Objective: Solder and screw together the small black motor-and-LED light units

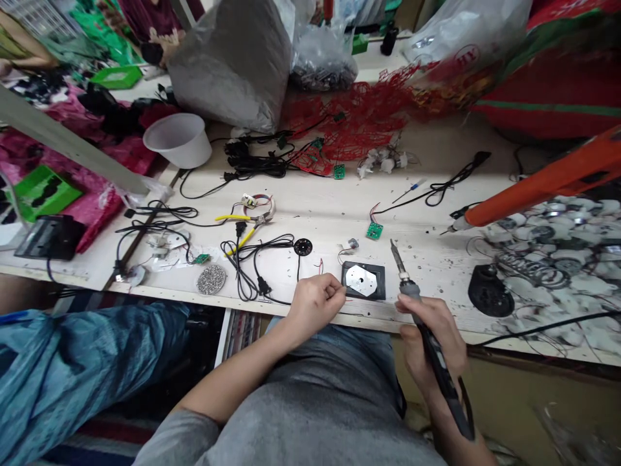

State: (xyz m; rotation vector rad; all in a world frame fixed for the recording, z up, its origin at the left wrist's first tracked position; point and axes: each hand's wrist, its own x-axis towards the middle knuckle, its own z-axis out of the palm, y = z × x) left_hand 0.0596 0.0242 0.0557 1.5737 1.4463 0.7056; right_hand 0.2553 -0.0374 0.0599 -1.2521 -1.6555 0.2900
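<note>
My right hand (434, 336) is wrapped round the handle of a soldering iron (427, 343), whose metal tip points up and away over the table. My left hand (317, 301) is closed in a pinch at the table's front edge; what its fingertips hold, if anything, is too small to make out. Just right of it lies a black square holder (378, 281) with a silver hexagonal plate (361, 281) in it. Behind the holder sit a small motor (352, 243) with thin wires and a green circuit board (374, 230) on a black cable. A round black disc (303, 246) lies farther left.
Yellow-handled pliers (247, 230), coiled black cables (257, 165) and a round tin of metal wool (211, 279) are on the left. At right are an orange electric screwdriver (543, 181), a black stand (490, 291) and heaped white motor parts (582, 259). A white tub (178, 139) stands behind.
</note>
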